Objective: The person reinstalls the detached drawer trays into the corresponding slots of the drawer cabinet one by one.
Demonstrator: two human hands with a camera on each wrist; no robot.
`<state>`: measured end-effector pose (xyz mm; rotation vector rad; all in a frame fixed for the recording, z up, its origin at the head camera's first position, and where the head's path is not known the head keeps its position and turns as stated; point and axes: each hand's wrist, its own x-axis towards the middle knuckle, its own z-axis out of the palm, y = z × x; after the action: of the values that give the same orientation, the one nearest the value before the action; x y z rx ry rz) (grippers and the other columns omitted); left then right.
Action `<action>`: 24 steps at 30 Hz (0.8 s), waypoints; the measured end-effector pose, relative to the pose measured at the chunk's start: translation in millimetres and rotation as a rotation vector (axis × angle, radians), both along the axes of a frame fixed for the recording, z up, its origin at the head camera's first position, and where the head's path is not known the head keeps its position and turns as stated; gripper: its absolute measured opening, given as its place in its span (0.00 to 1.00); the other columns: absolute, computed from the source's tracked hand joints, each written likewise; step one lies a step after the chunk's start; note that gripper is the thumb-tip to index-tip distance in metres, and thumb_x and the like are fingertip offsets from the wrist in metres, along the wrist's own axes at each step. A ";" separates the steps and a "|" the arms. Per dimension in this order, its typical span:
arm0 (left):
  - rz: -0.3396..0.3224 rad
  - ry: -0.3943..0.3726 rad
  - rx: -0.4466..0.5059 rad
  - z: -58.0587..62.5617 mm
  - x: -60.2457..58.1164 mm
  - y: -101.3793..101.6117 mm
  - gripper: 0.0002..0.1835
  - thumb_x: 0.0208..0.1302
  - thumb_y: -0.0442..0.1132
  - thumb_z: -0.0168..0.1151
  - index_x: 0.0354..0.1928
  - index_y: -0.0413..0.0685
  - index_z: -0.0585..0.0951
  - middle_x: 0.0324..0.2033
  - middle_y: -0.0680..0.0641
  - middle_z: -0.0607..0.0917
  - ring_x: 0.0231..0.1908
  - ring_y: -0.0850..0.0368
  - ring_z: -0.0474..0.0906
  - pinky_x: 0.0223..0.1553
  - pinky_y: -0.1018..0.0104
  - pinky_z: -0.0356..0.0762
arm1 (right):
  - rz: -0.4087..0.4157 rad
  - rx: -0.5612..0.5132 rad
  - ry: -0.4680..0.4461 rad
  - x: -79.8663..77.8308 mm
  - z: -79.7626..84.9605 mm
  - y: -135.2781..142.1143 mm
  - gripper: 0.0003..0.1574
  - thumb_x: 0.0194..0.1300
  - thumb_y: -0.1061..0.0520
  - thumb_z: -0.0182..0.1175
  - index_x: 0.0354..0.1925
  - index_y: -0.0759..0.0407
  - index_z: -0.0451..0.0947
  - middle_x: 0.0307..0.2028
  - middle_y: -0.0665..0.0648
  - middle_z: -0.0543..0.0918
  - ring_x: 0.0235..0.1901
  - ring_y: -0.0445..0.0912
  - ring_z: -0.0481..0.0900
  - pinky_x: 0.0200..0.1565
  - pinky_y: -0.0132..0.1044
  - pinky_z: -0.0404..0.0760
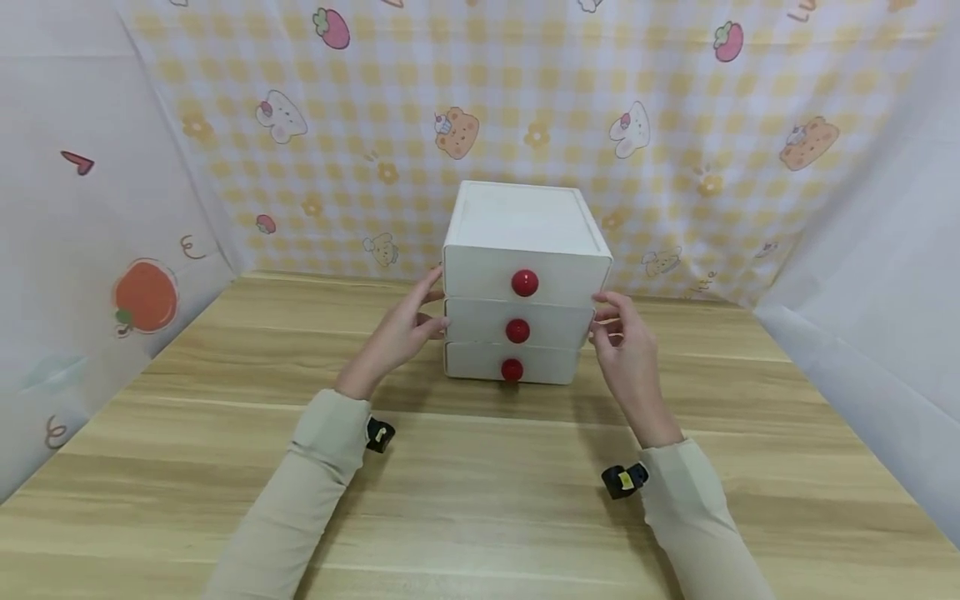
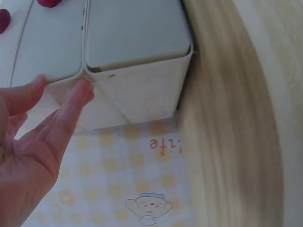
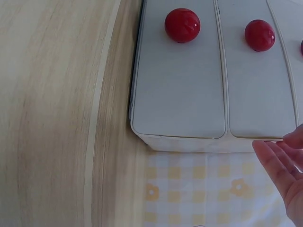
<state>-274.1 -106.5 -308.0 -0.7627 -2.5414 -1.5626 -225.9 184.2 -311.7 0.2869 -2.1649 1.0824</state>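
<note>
A white chest of three stacked drawers [image 1: 527, 218], each front bearing a round red knob [image 1: 525, 283], stands on the wooden table. All its drawers look closed. My left hand [image 1: 395, 336] is at its left side, thumb by the front edge and fingers reaching along the side wall; in the left wrist view the fingertips [image 2: 83, 90] meet the white side near a seam. On the opposite side, my right hand [image 1: 630, 354] has its fingers loosely bent at the side edge by the middle drawer. In the right wrist view that hand [image 3: 289, 170] is partly cut off.
The wood-grain table [image 1: 480, 492] stretches out in front of the chest. Behind it hangs a yellow checked cloth [image 1: 536, 100] with cartoon prints, and white cloth walls [image 1: 67, 250] flank the table. A black strap device [image 1: 380, 435] sits at each wrist.
</note>
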 end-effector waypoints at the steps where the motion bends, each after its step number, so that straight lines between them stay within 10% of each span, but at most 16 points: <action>1: 0.004 -0.009 0.026 -1.6 -1.1 0.9 0.40 0.64 0.28 0.54 0.73 0.58 0.49 0.64 0.32 0.64 0.43 0.39 0.81 0.43 0.57 0.83 | 0.002 -0.004 -0.005 0.4 0.0 0.5 0.22 0.58 0.73 0.54 0.51 0.63 0.71 0.36 0.66 0.81 0.29 0.55 0.80 0.27 0.15 0.73; 8: 0.043 -0.047 0.145 -8.0 -3.4 4.8 0.37 0.63 0.26 0.54 0.70 0.59 0.57 0.60 0.34 0.69 0.46 0.39 0.80 0.41 0.52 0.83 | 0.040 -0.033 -0.030 5.1 3.5 -0.6 0.25 0.58 0.76 0.49 0.54 0.65 0.71 0.38 0.68 0.80 0.24 0.34 0.76 0.25 0.25 0.81; 14: 0.067 -0.045 0.193 -10.1 -4.3 8.4 0.36 0.62 0.27 0.55 0.70 0.58 0.59 0.59 0.35 0.71 0.48 0.41 0.79 0.39 0.59 0.84 | 0.065 -0.025 -0.038 0.2 0.4 3.3 0.27 0.59 0.76 0.48 0.56 0.63 0.69 0.41 0.66 0.79 0.31 0.57 0.83 0.30 0.20 0.80; 24: 0.074 -0.029 0.203 -10.7 -4.7 11.9 0.35 0.64 0.26 0.53 0.70 0.56 0.58 0.61 0.35 0.69 0.49 0.42 0.79 0.38 0.68 0.84 | 0.056 0.008 -0.037 -2.8 0.5 3.3 0.27 0.59 0.73 0.50 0.58 0.62 0.68 0.44 0.66 0.79 0.34 0.58 0.84 0.30 0.12 0.74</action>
<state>-278.8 -94.6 -318.7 -0.6200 -2.3516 -1.7833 -228.7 187.5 -311.1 0.3351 -2.2061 1.1188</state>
